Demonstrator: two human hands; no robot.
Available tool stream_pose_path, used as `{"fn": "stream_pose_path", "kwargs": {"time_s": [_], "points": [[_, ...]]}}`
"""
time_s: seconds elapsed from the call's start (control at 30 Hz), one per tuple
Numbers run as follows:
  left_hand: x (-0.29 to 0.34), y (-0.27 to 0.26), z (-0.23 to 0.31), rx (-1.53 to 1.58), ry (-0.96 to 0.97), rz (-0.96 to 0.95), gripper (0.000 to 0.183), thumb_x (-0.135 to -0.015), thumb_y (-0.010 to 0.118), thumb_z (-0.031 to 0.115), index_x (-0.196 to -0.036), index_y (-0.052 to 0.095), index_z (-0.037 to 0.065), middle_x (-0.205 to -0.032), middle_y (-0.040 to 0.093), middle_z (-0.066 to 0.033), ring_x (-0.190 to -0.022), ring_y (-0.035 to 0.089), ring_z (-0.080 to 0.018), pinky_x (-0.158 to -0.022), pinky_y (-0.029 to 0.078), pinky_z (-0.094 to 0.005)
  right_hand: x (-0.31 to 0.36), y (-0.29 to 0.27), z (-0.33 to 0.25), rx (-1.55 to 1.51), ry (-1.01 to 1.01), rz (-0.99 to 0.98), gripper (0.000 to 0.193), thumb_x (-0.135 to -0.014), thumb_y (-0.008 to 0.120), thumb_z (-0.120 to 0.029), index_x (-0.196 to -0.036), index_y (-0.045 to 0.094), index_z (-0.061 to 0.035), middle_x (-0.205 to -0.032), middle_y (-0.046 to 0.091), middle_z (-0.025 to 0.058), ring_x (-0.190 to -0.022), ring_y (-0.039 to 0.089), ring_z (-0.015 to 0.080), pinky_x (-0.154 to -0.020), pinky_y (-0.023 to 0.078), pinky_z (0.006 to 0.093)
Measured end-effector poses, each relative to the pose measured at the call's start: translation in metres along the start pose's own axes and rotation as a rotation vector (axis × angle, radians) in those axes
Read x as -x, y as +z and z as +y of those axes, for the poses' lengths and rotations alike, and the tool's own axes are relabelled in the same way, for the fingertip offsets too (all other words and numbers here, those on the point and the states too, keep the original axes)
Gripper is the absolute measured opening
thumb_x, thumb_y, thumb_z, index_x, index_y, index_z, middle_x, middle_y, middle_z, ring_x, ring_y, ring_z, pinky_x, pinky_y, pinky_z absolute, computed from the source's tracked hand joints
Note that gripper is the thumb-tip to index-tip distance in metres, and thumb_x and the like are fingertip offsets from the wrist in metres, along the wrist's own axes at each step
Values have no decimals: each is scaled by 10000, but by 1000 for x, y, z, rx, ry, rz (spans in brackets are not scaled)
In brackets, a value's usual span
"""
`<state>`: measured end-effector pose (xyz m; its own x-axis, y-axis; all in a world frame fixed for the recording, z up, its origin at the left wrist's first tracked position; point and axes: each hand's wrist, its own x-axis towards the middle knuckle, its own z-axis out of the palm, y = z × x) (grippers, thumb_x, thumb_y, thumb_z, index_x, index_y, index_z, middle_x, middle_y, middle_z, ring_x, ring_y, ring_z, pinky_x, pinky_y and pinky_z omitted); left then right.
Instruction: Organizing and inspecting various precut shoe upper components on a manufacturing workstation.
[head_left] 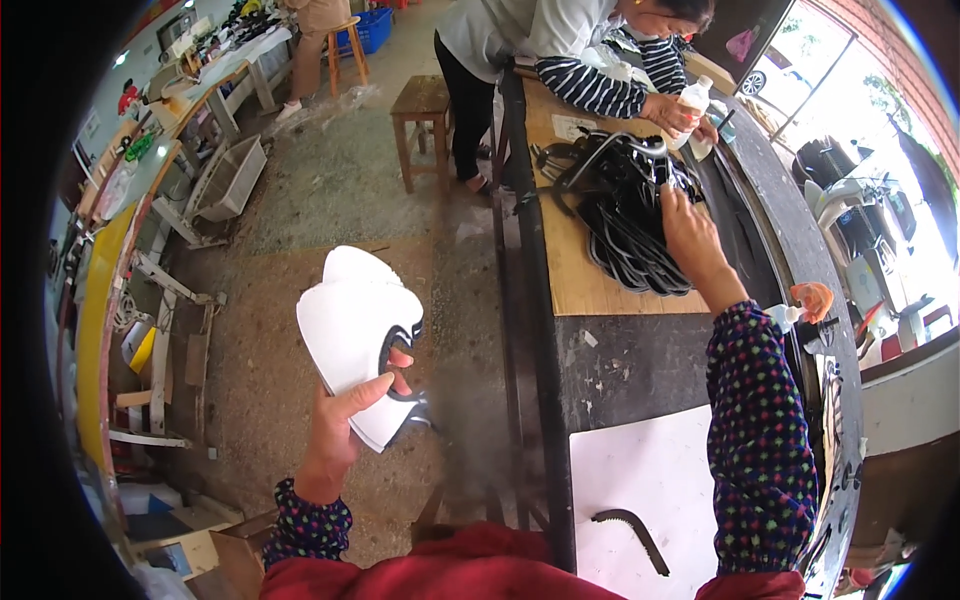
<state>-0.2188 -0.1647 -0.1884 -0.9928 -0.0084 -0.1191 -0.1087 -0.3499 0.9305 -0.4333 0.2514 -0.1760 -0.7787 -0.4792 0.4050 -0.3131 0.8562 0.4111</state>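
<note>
My left hand (pixel 350 400) is closed around a stack of white curved flat pieces with dark edging (pixel 350 320), held out over the floor left of the workbench. Its thumb lies on top and fingertips show through the curved notch. My right hand (pixel 692 240) reaches forward over a pile of glossy black curved pieces (pixel 630 230) on a wooden board (pixel 575 285). Its fingers are pinched together at the pile's right side, and what they hold is too small to name. A dark curved strip (pixel 640 535) lies on a white sheet (pixel 610 480) close to me.
A co-worker (pixel 560 50) leans over the bench's far end, holding a white bottle (pixel 695 95). A small glue-like bottle (pixel 785 315) stands by the bench's right edge. There is a wooden stool (pixel 420 105) left of the bench, and a cluttered table (pixel 215 70) farther left.
</note>
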Motion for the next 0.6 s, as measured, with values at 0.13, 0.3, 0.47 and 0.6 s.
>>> {"fn": "stream_pose_path", "kwargs": {"time_s": [0.13, 0.3, 0.47, 0.6], "points": [[3, 3, 5, -20, -14, 10, 398, -797, 628, 103, -1165, 543, -22, -1023, 641, -136, -805, 634, -200, -737, 514, -334, -36, -31, 36, -35, 308, -24, 304, -879, 435, -38, -1179, 392, -10, -1069, 582, 218, -830, 656, 378, -671, 544, 456], [-3, 10, 1, 39, -16, -10, 421, -784, 643, 93, -1175, 539, -22, -1023, 640, -140, -804, 636, -210, -741, 515, -340, -86, -63, 114, 6, 360, 169, 220, -892, 421, -63, -1107, 393, -29, -1002, 604, 263, -842, 636, 453, -710, 517, 541], [-4, 8, -1, 39, -30, -3, 432, -782, 644, 83, -1186, 531, -20, -1020, 640, -138, -802, 637, -213, -741, 512, -338, -103, -93, 98, 112, 333, 254, 250, -894, 419, -65, -1142, 385, -49, -1042, 592, 236, -849, 640, 442, -691, 528, 517], [-7, 5, -4, 40, -34, -24, 437, -784, 643, 85, -1193, 527, -18, -1023, 641, -135, -804, 641, -210, -741, 515, -336, -96, -86, 103, 141, 185, 18, 456, -851, 440, 12, -1296, 366, -58, -1181, 549, 224, -920, 623, 420, -746, 509, 497]]}}
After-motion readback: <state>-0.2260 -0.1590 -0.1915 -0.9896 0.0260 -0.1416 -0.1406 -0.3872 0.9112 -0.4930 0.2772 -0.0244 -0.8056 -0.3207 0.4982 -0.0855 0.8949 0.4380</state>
